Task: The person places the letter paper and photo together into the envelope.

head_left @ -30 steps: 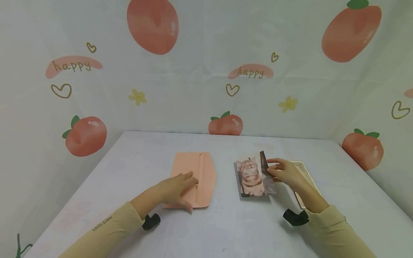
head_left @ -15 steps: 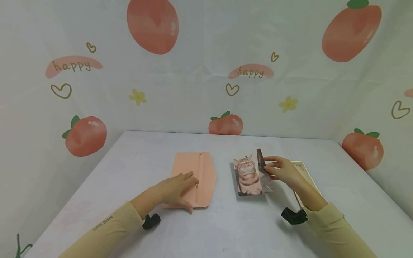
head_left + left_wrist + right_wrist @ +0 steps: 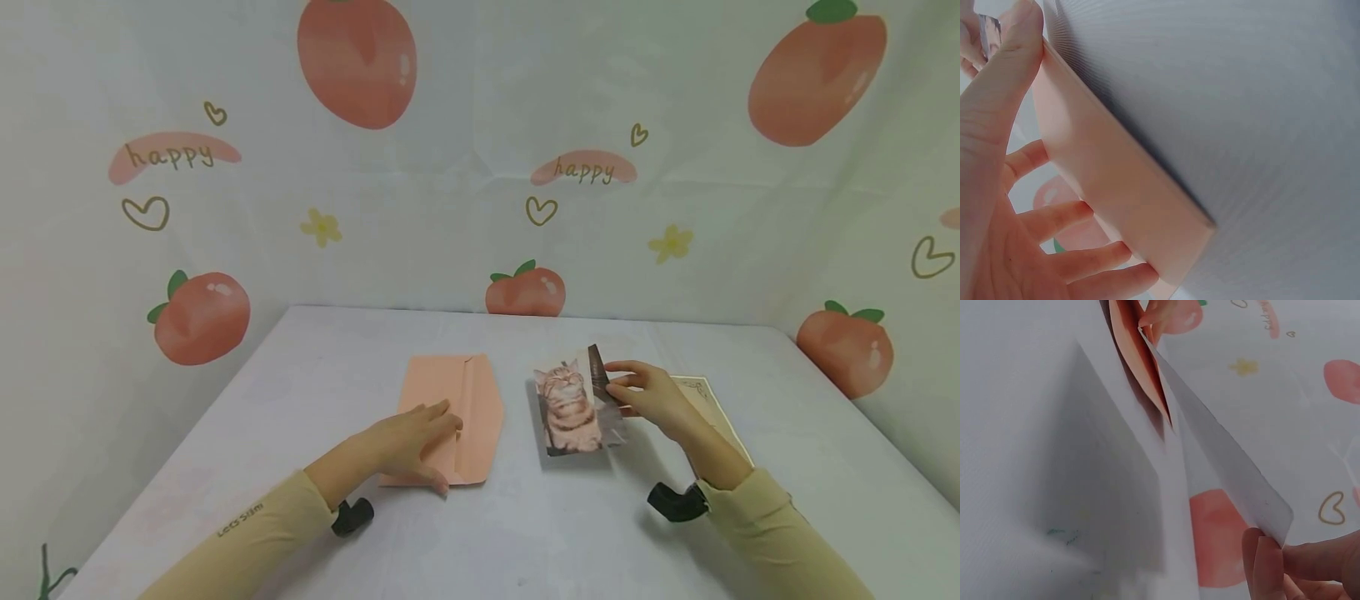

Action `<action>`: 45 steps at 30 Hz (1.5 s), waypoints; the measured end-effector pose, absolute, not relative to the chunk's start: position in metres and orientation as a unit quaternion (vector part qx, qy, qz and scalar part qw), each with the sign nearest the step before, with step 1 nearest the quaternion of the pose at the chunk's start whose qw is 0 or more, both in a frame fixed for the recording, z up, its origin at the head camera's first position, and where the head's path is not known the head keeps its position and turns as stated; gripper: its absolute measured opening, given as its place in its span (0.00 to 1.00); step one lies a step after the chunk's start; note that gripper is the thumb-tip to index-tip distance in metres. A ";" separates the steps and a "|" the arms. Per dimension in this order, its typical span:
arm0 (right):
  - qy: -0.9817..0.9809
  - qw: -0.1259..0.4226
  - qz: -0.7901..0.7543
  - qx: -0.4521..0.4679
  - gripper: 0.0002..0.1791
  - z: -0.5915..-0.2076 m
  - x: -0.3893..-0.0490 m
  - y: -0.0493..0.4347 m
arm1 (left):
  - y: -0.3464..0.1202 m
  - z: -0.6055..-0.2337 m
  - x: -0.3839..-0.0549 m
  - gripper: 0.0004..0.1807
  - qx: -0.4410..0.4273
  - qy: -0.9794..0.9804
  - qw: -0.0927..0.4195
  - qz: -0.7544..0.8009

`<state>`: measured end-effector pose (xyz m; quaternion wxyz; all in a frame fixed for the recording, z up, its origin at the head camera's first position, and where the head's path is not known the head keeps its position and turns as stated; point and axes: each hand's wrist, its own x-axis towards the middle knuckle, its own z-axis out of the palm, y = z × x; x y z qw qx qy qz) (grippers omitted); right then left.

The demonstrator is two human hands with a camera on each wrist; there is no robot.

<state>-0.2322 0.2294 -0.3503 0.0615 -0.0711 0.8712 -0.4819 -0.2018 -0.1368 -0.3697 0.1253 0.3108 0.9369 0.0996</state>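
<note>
A peach-coloured envelope (image 3: pixel 482 417) lies on the table with its pointed flap spread out to the right. My left hand (image 3: pixel 408 437) rests on it, fingers spread across its left half and thumb by the near edge. In the left wrist view, several fingertips touch the envelope (image 3: pixel 1110 169). Between thumb and fingers, my right hand (image 3: pixel 656 404) pinches the right edge of a cat picture card (image 3: pixel 568 408). That card slants above the table, right of the envelope, its left side lower. Its plain pale back (image 3: pixel 1229 456) faces the right wrist camera, above a shadow.
A cream card with a dark decorative border (image 3: pixel 712 408) lies partly hidden beneath my right forearm. Black wrist mounts (image 3: pixel 677 502) show beside both sleeves. A white cloth with peach prints (image 3: pixel 525 292) hangs behind the table (image 3: pixel 517 533).
My right hand has carried the cat picture card slightly left, closer to the envelope. My left hand and the envelope have stayed in place.
</note>
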 end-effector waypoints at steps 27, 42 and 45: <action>0.861 0.056 -0.498 -0.088 0.23 -0.346 -0.238 0.205 | -0.134 -0.366 -0.200 0.44 0.305 0.938 0.128 0.102; 0.858 0.060 -0.502 -0.097 0.23 -0.344 -0.240 0.192 | -0.134 -0.368 -0.201 0.45 0.306 0.939 0.124 0.093; 0.857 0.062 -0.502 -0.097 0.23 -0.344 -0.241 0.190 | -0.134 -0.368 -0.201 0.45 0.306 0.939 0.124 0.094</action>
